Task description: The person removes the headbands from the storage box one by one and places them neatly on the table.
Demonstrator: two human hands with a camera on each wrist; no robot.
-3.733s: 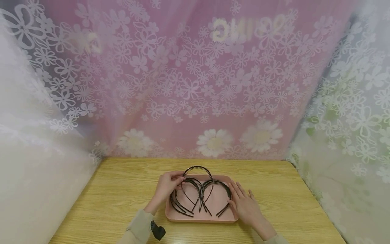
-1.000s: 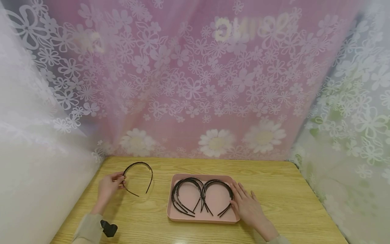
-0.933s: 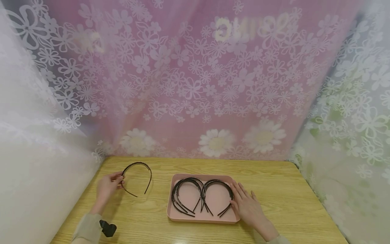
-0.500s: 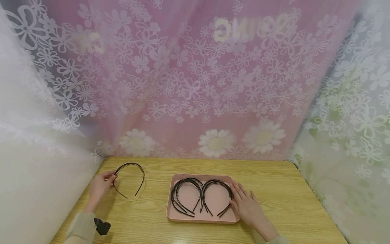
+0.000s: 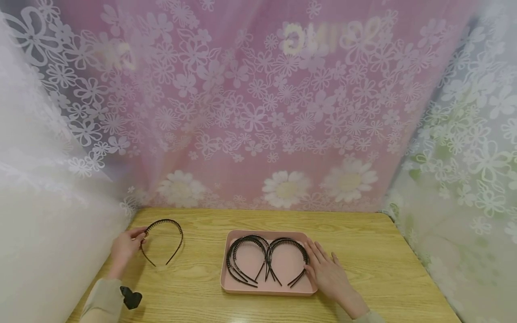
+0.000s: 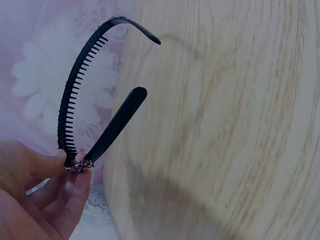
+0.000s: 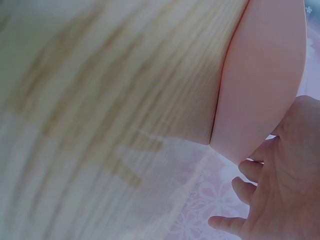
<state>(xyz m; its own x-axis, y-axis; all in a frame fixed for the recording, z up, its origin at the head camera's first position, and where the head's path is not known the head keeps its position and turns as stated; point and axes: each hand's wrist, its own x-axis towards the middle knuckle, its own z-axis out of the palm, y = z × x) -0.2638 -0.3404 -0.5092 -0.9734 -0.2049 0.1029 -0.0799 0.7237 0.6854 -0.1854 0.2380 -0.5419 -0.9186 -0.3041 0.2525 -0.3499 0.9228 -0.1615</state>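
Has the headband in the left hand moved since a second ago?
Yes. The headband in the left hand has gone further left, away from the pink tray.

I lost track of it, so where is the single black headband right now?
In the head view, the headband is pinched by the left hand over the wooden table, left of the pink tray.

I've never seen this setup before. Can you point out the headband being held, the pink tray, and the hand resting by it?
headband (image 5: 174, 227), head view, toothed arch.
pink tray (image 5: 266, 290), head view, near rim.
right hand (image 5: 328, 273), head view, back of hand.

Black headbands (image 5: 264, 258), pink tray (image 5: 266, 289), floral curtain (image 5: 258, 112)
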